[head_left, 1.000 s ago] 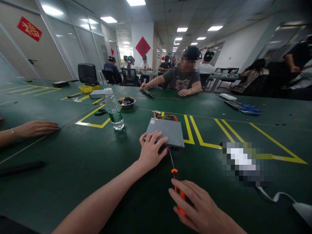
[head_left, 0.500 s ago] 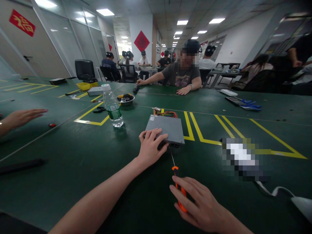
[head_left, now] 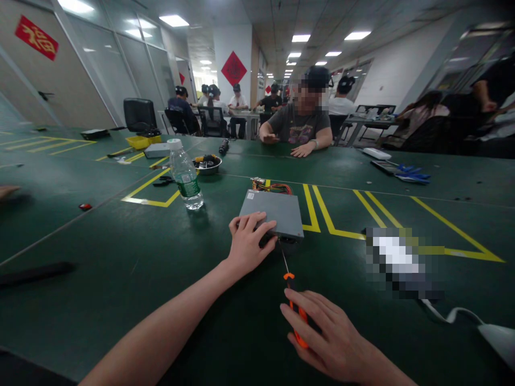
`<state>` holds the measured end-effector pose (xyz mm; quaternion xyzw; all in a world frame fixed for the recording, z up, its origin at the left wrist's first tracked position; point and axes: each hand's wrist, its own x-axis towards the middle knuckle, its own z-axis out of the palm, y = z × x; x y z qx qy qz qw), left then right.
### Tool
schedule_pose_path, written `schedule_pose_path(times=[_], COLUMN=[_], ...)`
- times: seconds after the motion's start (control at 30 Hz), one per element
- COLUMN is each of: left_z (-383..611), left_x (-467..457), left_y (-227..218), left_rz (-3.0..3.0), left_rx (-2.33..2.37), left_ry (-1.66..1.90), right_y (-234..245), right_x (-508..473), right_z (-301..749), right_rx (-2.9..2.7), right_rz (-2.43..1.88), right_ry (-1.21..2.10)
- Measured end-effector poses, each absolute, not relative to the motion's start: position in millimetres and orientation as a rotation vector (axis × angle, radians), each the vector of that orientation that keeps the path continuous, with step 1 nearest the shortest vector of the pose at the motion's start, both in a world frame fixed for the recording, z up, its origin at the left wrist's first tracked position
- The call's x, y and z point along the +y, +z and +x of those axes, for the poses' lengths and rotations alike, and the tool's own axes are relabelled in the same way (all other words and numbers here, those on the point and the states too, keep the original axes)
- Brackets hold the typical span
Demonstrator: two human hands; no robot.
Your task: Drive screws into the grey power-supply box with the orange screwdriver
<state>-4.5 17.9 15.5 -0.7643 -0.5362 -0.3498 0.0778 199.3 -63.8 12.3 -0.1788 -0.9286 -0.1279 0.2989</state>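
The green counter (head_left: 100, 257) filled most of the frame, and its yellow tape lines (head_left: 348, 236) seemed meant to mark out places for things. Across it, in the upper middle, a person (head_left: 300, 123) sat with both hands at the far edge, well apart from the work.

The grey metal box (head_left: 277, 209) lay flat at the centre of the frame, probably because its broad side gave it a steady base. The left hand (head_left: 251, 241) held its near left part, fingers spread over the top and thumb by the front face; that grip seemed meant to stop the box sliding from a push.

The right hand (head_left: 322, 332), lower right of centre, had its grip loosely closed on the screwdriver (head_left: 288, 276), likely so the handle could turn. The shaft slanted up to the front face, near the left thumb; whether its tip sat in a screw was too small to tell.

The water bottle (head_left: 188, 182) stood upright left of the box, apart from both hands, leaving them room. Behind the box, the bundled wires (head_left: 277, 187) lay away from the blade, presumably clear of harm.
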Motion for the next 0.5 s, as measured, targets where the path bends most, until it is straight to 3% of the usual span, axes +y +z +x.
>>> schedule_pose_path(times=[0.5], left_z=[-3.8], left_x=[15.9], left_y=[14.8], left_rz=[-2.289], left_rx=[-1.605], left_ry=[-1.066], right_y=[2.0], right_x=[-66.8], right_z=[189.2], right_rx=[-2.533], right_rz=[-0.532], right_ry=[-0.198])
